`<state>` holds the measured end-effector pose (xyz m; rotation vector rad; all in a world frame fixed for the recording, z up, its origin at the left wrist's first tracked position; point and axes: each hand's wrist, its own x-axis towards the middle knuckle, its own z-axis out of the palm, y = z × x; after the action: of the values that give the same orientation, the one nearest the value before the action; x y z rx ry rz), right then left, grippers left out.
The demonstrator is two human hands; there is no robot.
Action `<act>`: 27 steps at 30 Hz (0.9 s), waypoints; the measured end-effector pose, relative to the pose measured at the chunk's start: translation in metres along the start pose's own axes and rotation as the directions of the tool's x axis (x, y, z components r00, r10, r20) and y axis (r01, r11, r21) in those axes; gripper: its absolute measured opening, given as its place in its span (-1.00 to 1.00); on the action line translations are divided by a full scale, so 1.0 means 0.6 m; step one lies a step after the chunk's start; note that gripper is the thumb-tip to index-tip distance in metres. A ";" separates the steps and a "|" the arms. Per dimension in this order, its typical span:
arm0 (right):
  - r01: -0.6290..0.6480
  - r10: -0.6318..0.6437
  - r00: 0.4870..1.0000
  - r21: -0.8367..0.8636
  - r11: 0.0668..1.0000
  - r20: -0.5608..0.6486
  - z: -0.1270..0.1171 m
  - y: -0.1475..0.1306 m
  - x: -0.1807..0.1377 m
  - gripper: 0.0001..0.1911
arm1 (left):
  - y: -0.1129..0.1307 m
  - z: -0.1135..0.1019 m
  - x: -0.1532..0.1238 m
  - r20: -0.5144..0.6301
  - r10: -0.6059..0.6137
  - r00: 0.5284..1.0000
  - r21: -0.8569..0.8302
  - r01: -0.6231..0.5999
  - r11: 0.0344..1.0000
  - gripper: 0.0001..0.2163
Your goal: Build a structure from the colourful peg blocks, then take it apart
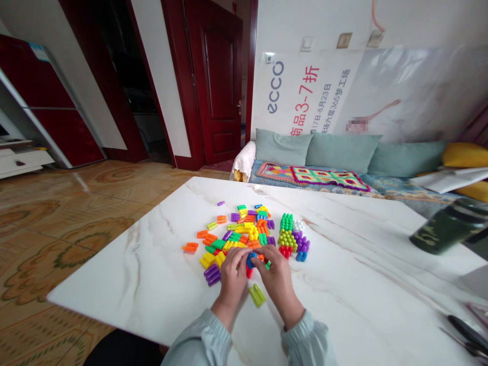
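Note:
Between the fingertips of my left hand (pixel 233 270) and my right hand (pixel 277 274) is a blue plastic building piece (pixel 250 260); both hands are closed on it. Just beyond them spreads a loose pile of bullet-shaped plastic pieces, among them yellow ones (pixel 207 260), orange ones (pixel 190 247) and purple ones (pixel 212 274). A yellow-green piece (pixel 257 295) lies between my wrists. To the right of the pile, pieces stand upright in colour groups: green (pixel 286 222), yellow-green (pixel 287 240), white, purple (pixel 301 242), red and blue (pixel 301 256).
All this rests on a white marbled table (pixel 152 284). A dark green bottle (pixel 450 227) is at the right, with a black-handled tool (pixel 467 333) near the right front edge. A sofa with pale green cushions (pixel 339 152) stands behind the table.

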<state>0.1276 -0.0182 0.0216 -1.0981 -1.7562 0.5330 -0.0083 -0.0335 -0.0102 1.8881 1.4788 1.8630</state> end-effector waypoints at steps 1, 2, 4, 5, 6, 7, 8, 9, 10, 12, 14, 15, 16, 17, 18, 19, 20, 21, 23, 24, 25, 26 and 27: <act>-0.016 0.017 0.999 -0.038 0.999 0.029 0.001 -0.001 -0.007 -0.84 | 0.001 0.002 -0.001 0.028 0.018 0.999 -0.008 -0.018 1.000 -0.82; -0.041 0.045 0.998 -0.073 0.997 0.047 0.004 0.000 -0.014 -0.83 | 0.002 0.004 -0.003 0.050 0.032 0.998 -0.012 -0.032 0.999 -0.82; -0.100 0.106 0.993 -0.113 0.989 0.047 0.011 0.002 -0.026 -0.79 | 0.004 0.007 -0.005 0.089 0.069 0.994 -0.015 -0.068 0.998 -0.83; -0.126 0.130 0.991 -0.114 0.986 0.035 0.013 0.004 -0.030 -0.78 | 0.004 0.008 -0.006 0.111 0.093 0.989 -0.016 -0.092 0.996 -0.83; -0.146 0.149 0.989 -0.104 0.984 0.021 0.014 0.006 -0.033 -0.77 | 0.005 0.008 -0.006 0.132 0.117 0.984 -0.017 -0.116 0.993 -0.84; -0.163 0.164 0.986 -0.088 0.983 0.004 0.011 0.009 -0.036 -0.79 | 0.005 0.008 -0.006 0.148 0.134 0.980 -0.016 -0.134 0.991 -0.85; -0.180 0.179 0.984 -0.073 0.981 -0.019 0.005 0.013 -0.037 -0.81 | 0.005 0.007 -0.006 0.156 0.143 0.977 -0.013 -0.143 0.990 -0.86; -0.202 0.199 0.979 -0.060 0.978 -0.052 -0.006 0.019 -0.038 -0.82 | 0.005 0.006 -0.006 0.156 0.141 0.978 -0.008 -0.142 0.990 -0.86; -0.230 0.224 0.970 -0.052 0.972 -0.099 -0.022 0.027 -0.039 -0.82 | 0.005 0.006 -0.006 0.147 0.133 0.980 -0.002 -0.135 0.991 -0.85; -0.304 0.284 0.934 -0.065 0.950 -0.218 -0.062 0.050 -0.040 -0.75 | 0.004 0.005 -0.006 0.123 0.116 0.986 0.003 -0.118 0.993 -0.84; -0.365 0.311 0.892 -0.118 0.923 -0.327 -0.104 0.079 -0.042 -0.67 | 0.002 0.006 -0.006 0.107 0.112 0.988 -0.001 -0.113 0.994 -0.84; -0.394 0.318 0.875 -0.157 0.906 -0.366 -0.122 0.094 -0.043 -0.64 | 0.001 0.007 -0.006 0.104 0.115 0.988 -0.004 -0.115 0.993 -0.84; -0.417 0.322 0.863 -0.187 0.890 -0.390 -0.136 0.107 -0.045 -0.63 | 0.001 0.008 -0.005 0.104 0.120 0.987 -0.007 -0.120 0.993 -0.84; -0.429 0.326 0.859 -0.206 0.880 -0.395 -0.146 0.119 -0.046 -0.62 | 0.000 0.009 -0.005 0.107 0.122 0.987 -0.008 -0.122 0.992 -0.84; -0.437 0.332 0.857 -0.217 0.873 -0.394 -0.151 0.128 -0.048 -0.61 | 0.000 0.009 -0.005 0.109 0.121 0.987 -0.008 -0.121 0.993 -0.84; -0.443 0.339 0.858 -0.219 0.870 -0.387 -0.153 0.135 -0.050 -0.61 | 0.001 0.010 -0.004 0.110 0.118 0.987 -0.009 -0.118 0.993 -0.84; -0.447 0.349 0.858 -0.214 0.868 -0.378 -0.151 0.138 -0.051 -0.62 | 0.001 0.010 -0.004 0.109 0.113 0.988 -0.009 -0.112 0.994 -0.83; -0.455 0.360 0.855 -0.207 0.866 -0.373 -0.148 0.140 -0.052 -0.63 | 0.001 0.010 -0.003 0.108 0.108 0.988 -0.010 -0.107 0.994 -0.83; -0.471 0.382 0.847 -0.189 0.862 -0.370 -0.139 0.140 -0.051 -0.65 | 0.002 0.009 -0.002 0.103 0.101 0.990 -0.014 -0.100 0.995 -0.84; -0.477 0.389 0.843 -0.183 0.860 -0.371 -0.136 0.139 -0.050 -0.65 | 0.002 0.009 -0.002 0.102 0.101 0.990 -0.016 -0.100 0.995 -0.84; -0.482 0.394 0.840 -0.180 0.858 -0.372 -0.133 0.139 -0.048 -0.66 | 0.002 0.008 -0.002 0.102 0.103 0.989 -0.018 -0.102 0.995 -0.84; -0.484 0.397 0.839 -0.178 0.856 -0.373 -0.131 0.139 -0.046 -0.66 | 0.001 0.008 -0.003 0.101 0.106 0.989 -0.019 -0.104 0.994 -0.84; -0.485 0.397 0.839 -0.179 0.856 -0.373 -0.130 0.139 -0.044 -0.66 | 0.001 0.008 -0.003 0.104 0.108 0.989 -0.019 -0.106 0.994 -0.84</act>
<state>0.2370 -0.0084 -0.0193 -1.7079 -1.3025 0.3659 -0.0036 -0.0322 -0.0125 2.0628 1.3557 1.7808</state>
